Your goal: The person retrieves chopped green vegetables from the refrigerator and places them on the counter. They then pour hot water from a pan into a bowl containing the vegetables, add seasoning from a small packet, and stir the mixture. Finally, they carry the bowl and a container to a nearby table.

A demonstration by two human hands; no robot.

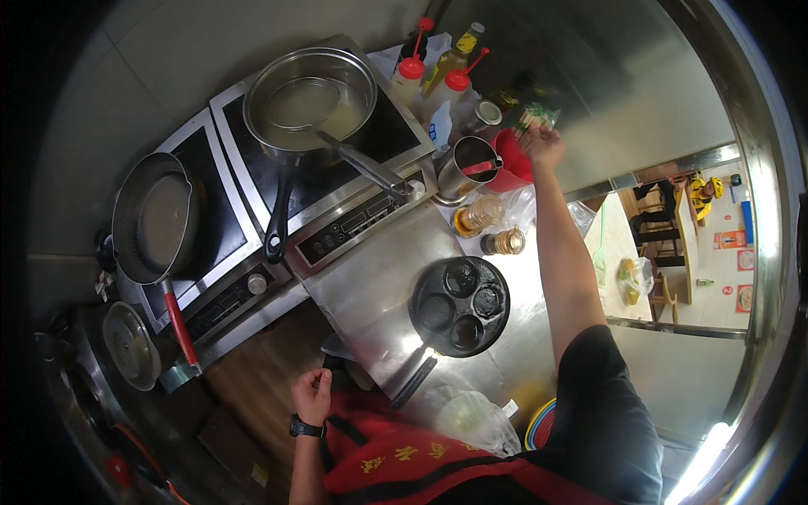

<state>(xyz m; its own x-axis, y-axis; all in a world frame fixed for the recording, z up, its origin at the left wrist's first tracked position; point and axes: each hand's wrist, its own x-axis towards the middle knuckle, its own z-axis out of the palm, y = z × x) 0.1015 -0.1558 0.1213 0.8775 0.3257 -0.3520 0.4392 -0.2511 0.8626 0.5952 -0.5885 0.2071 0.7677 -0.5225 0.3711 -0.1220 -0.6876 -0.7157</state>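
Note:
My right hand (543, 146) is stretched to the back right, its fingers at a small clear packet with green and pale parts (536, 117), above a red container (512, 161). Whether the fingers grip the packet is hard to tell. My left hand (312, 394), wearing a black watch, hangs by the red apron (391, 442) with its fingers curled; nothing shows in it. Between my arms a black pan with four round wells (437, 309) lies on the steel counter (379, 284). A strainer (303, 104) rests in a pot of cloudy liquid (271, 136) on an induction cooker.
A red-handled frying pan (154, 221) sits on the left cooker. Red-capped squeeze bottles (410, 68), a steel jug (467, 167) and glass jars (485, 211) stand along the back. A plastic bag (473, 420) lies near the apron. Through the opening a person in yellow (702, 196) is visible.

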